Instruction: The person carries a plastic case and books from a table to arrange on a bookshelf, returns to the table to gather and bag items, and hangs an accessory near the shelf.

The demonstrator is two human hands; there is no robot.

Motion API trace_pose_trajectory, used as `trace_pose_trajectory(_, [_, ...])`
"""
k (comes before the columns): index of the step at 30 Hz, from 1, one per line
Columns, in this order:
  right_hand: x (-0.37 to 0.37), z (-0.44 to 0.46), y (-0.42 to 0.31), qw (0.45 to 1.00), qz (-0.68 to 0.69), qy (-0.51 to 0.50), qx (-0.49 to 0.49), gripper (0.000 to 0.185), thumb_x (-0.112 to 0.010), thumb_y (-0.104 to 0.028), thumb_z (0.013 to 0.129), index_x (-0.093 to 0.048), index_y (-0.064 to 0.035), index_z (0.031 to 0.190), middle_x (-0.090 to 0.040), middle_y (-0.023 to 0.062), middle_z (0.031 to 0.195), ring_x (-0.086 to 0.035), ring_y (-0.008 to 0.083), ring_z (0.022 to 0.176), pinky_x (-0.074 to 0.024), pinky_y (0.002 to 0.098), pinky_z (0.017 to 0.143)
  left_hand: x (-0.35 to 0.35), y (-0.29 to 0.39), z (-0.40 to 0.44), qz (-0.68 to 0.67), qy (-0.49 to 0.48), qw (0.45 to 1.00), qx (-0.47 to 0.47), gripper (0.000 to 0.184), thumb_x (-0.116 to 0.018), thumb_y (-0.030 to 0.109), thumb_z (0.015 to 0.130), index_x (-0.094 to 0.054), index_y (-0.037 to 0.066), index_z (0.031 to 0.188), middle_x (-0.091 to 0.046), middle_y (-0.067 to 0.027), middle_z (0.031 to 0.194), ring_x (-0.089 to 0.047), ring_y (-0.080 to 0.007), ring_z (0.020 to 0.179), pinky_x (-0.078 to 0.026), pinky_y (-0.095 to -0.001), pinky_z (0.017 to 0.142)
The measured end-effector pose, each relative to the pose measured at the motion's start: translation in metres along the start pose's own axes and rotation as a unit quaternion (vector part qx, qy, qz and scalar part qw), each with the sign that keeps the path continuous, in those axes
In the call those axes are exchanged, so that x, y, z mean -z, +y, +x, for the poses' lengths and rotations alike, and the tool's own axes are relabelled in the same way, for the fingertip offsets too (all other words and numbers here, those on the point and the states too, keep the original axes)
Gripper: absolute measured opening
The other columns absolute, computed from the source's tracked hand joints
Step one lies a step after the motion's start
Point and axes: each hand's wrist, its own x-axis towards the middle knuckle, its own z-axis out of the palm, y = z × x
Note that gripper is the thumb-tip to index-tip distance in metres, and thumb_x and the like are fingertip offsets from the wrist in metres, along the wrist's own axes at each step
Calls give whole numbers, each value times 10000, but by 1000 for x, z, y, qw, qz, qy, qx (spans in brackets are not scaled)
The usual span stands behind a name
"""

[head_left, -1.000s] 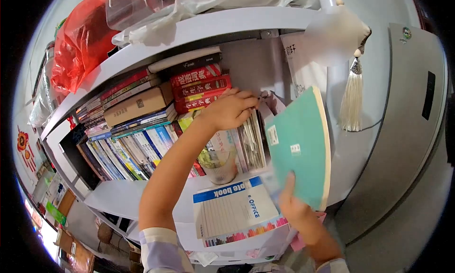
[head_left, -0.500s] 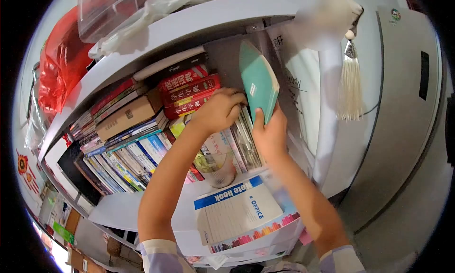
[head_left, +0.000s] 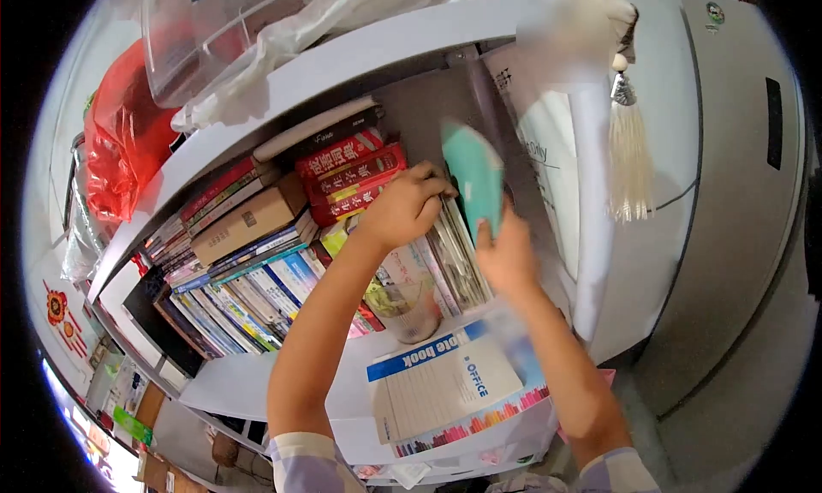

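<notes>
A thin green notebook (head_left: 473, 180) is held by its lower end in my right hand (head_left: 509, 251), thumb on the cover. It is tilted and slightly blurred, just above the right end of a row of upright books (head_left: 435, 270). My left hand (head_left: 407, 203) rests on top of that row, its fingers curled over the upper edges; the fingertips are partly hidden. Beside my left hand lie stacked red dictionaries (head_left: 355, 178). In front of the row stands a clear plastic cup (head_left: 407, 311) with something greenish inside.
A white notepad (head_left: 445, 386) lies on the shelf's front. More books (head_left: 248, 300) and a cardboard box (head_left: 248, 219) fill the left side. A red plastic bag (head_left: 128, 133) hangs at upper left, a tassel (head_left: 629, 159) at right, near a grey cabinet-like door (head_left: 728, 210).
My right hand has brought the green notebook lower, to the right end of the book row, and turned it more upright. My left hand stays on the books. The view has shifted slightly.
</notes>
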Motion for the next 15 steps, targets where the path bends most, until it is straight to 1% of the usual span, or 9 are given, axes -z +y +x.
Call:
trace_pose_trajectory(2, [-11, -4, 1, 994, -71, -73, -47, 522, -517, -2, 721, -369, 24, 1220, -546, 282, 983, -544, 413, 900, -446, 430, 776, 1, 3, 0, -19, 12, 1000, 3, 253, -448, 131, 719, -607, 4, 870, -550, -219, 880, -543, -355, 821, -441, -388, 757])
trace_pose_trajectory(4, [-31, -19, 10, 991, -68, 9, 115, 544, -532, -47, 762, -307, 14, 1254, -493, 274, 1102, -521, 410, 950, -443, 430, 797, -1, 1, -2, -12, 22, 1000, 13, 246, -482, 154, 710, -602, -1, 860, -563, -242, 877, -554, -358, 800, -448, -393, 737])
trace_pose_trajectory(5, [-35, -25, 12, 990, -63, -6, 124, 604, -539, -49, 754, -248, 40, 1276, -370, 293, 1239, -438, 422, 1081, -396, 418, 893, 2, 7, -1, -6, -12, 998, 69, 253, -537, 190, 678, -593, -7, 827, -565, -263, 841, -556, -376, 750, -456, -400, 687])
trace_pose_trajectory(6, [-39, -28, 16, 992, -58, -10, 115, 616, -544, -60, 755, -231, 77, 1267, -331, 304, 1268, -378, 434, 1141, -344, 412, 951, 2, 9, 0, -5, -16, 998, 64, 254, -547, 193, 667, -590, -9, 816, -565, -261, 833, -552, -380, 741, -455, -401, 675])
trace_pose_trajectory(8, [-47, -32, 25, 989, -66, 27, 128, 627, -542, -56, 753, -216, 93, 1267, -320, 309, 1272, -377, 433, 1144, -339, 404, 959, 3, 10, 3, -2, -24, 998, 56, 258, -566, 199, 647, -585, -13, 794, -563, -257, 818, -544, -389, 722, -453, -403, 651])
trace_pose_trajectory(11, [-43, -32, 29, 995, -2, 0, 99, 612, -524, -33, 742, -238, 75, 1272, -347, 296, 1259, -381, 417, 1147, -323, 390, 974, -4, 0, 2, 1, 0, 999, 41, 251, -545, 204, 668, -576, -26, 762, -560, -254, 786, -531, -405, 695, -444, -421, 633])
trace_pose_trajectory(13, [-29, -32, 23, 997, 22, -65, 44, 590, -498, -7, 731, -267, 65, 1269, -368, 284, 1248, -389, 405, 1144, -325, 381, 975, -8, -12, 0, 5, 17, 999, 36, 263, -524, 216, 690, -572, -34, 756, -559, -252, 780, -525, -415, 698, -441, -424, 642])
trace_pose_trajectory(14, [-24, -31, 21, 994, 35, -98, 17, 581, -485, 6, 726, -281, 61, 1267, -379, 278, 1243, -393, 399, 1142, -326, 376, 975, -10, -14, -2, -5, 14, 998, 64, 266, -536, 220, 695, -576, -33, 767, -563, -250, 794, -535, -407, 728, -443, -414, 656])
trace_pose_trajectory(15, [-26, -34, 26, 995, 49, -55, 72, 590, -449, 50, 695, -327, 11, 1271, -390, 226, 1268, -398, 367, 1157, -347, 366, 966, -8, -8, -3, -14, 12, 996, 92, 269, -548, 223, 700, -581, -32, 778, -568, -248, 807, -544, -400, 757, -446, -404, 671])
